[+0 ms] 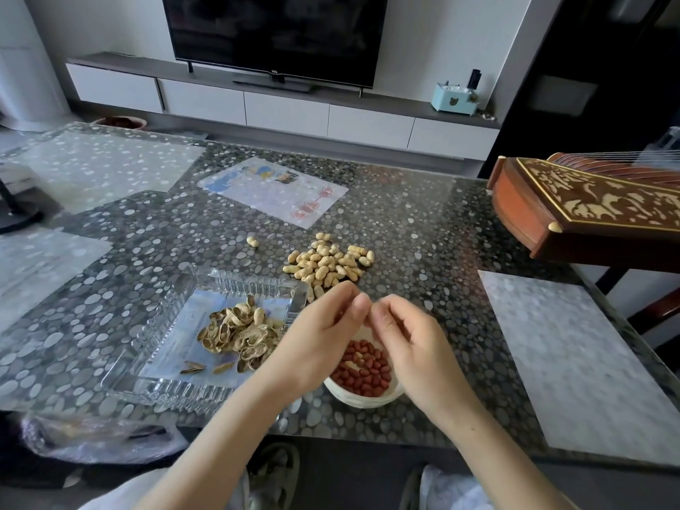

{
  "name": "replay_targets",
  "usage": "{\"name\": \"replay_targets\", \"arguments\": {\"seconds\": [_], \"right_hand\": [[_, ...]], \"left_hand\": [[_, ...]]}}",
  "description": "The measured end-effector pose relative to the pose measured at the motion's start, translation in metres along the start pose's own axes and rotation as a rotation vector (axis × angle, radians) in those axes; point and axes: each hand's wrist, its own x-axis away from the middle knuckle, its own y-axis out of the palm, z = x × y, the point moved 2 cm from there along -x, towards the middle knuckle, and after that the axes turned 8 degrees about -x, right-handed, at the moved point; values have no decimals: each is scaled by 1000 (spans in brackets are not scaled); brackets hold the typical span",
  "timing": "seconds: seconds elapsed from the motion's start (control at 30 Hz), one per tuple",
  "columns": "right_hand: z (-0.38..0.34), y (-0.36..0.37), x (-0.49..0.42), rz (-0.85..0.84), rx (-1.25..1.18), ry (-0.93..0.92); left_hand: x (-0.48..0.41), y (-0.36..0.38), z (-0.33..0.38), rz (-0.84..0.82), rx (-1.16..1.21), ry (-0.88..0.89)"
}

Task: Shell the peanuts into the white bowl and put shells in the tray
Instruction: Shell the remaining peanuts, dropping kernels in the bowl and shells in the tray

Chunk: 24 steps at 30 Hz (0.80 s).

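Head view: left hand (323, 333) and right hand (408, 336) meet fingertip to fingertip above the bowl (364, 398), fingers curled, both slightly blurred. Whatever lies between the tips is hidden, so it cannot be told whether either hand grips a peanut. Hands and wrists cover the bowl's far rim and its right side. Red kernels (362, 368) show in the uncovered part. The left forearm crosses the right near corner of the tray (235, 279).

The bowl stands close to the near edge of the table (423, 233), about midway along it. The clear glass tray sits just left of the bowl; whether they touch is hidden by the arm. Shells (239, 334) are heaped in the tray's right half. Peanuts (327, 263) lie in a loose pile just beyond the hands, toward the table's middle. One stray peanut (252, 241) lies apart, to the pile's far left. Open surface runs from bowl and pile rightward to a pale mat (574, 362) at the right edge.

A zither (588, 204) lies over the far right corner, cut off by the frame. A printed sheet (272, 191) lies beyond the pile. A plastic bag (92, 436) sits below the near edge, left.
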Motion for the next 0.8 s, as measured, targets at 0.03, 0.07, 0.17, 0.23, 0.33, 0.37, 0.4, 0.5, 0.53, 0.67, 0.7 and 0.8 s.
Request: {"name": "replay_targets", "arguments": {"seconds": [0.03,0.07,0.17,0.23,0.33,0.37,0.4,0.5,0.53,0.67,0.7,0.8], "right_hand": [[0,2,0,23,6,-10],[1,4,1,44,4,-10],[0,6,0,60,-7,4],[-1,6,0,53,-17,14],[-2,5,0,47,-19,11],[-2,5,0,49,-21,10],[-2,5,0,52,-29,13],[-3,4,-2,18,-89,66],[-3,3,-3,-14,-113,87],[-2,-3,-3,-136,-68,110],[-2,-2,-2,-112,-18,90],[2,6,2,75,91,5]], "left_hand": [[0,4,0,10,35,18],[0,6,-1,20,56,31],[-1,8,1,28,96,39],[-1,8,1,15,171,15],[-1,8,0,1,211,4],[-1,9,1,8,219,3],[-1,9,2,21,231,-1],[-3,7,3,42,254,-6],[-3,6,3,35,241,-2],[-3,5,-1,19,102,24],[-2,7,-1,30,66,32],[-1,16,0,96,-23,40]]}}
